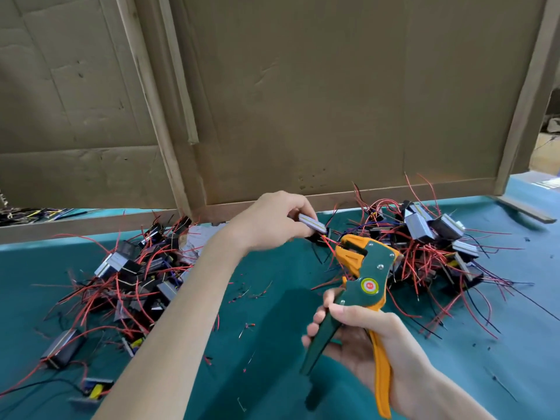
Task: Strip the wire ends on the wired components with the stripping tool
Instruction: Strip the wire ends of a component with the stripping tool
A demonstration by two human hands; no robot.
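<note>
Head view: stripping tool (371, 269) points away, slightly left.

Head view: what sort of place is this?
Probably a small electronics assembly workbench: heaps of wired components on a teal table, a cardboard partition behind, and a stripping tool in the right hand.

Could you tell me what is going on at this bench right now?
A person is stripping wire ends. The left hand holds a small wired component above the green table. Its red wire reaches the head of the green and orange stripping tool, which the right hand grips by the handles. More such components lie in a left pile and a right pile, with small wire scraps scattered between them.
</note>
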